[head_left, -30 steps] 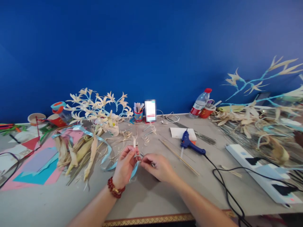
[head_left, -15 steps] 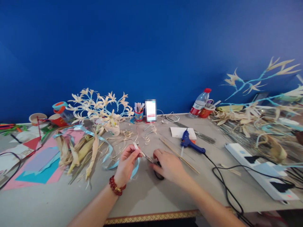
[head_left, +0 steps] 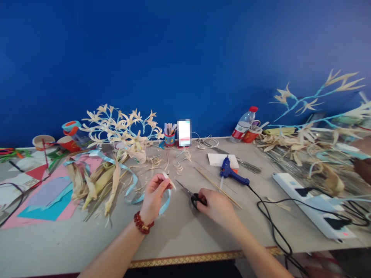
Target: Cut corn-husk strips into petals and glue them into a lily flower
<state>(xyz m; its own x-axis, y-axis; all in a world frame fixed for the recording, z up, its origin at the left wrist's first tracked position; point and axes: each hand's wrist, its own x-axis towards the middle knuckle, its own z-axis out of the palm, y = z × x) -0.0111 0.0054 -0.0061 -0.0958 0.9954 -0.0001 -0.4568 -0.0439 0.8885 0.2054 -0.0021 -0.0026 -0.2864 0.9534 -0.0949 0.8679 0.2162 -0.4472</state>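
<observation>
"Looking at the left hand, what is seen in it?"

"A small pale husk strip is pinched between thumb and fingertips, raised a little above the table. A red bead bracelet is worn on that wrist, and a light blue ribbon is seen curling just behind the hand."

"And the right hand?"

"It is laid on the table, with the fingers closed over the black handles of the scissors. The blades are pointed away and to the left, toward the strip, but are not touching it. Whether the fingers are passed through the loops cannot be told."

"What is found near the two hands?"

"A thin wooden stick is laid slantwise just beyond the right hand. Farther back a blue glue gun is rested beside a white pad, and its black cord is trailed toward the near edge. A white power strip is set well to the right. To the left, dried corn husks are heaped next to sheets of coloured paper. Husk flowers are stood at the back, with a pen cup, a water bottle and a red cup lined along the blue wall. A coil of white cable is left between the pen cup and the bottle."
</observation>
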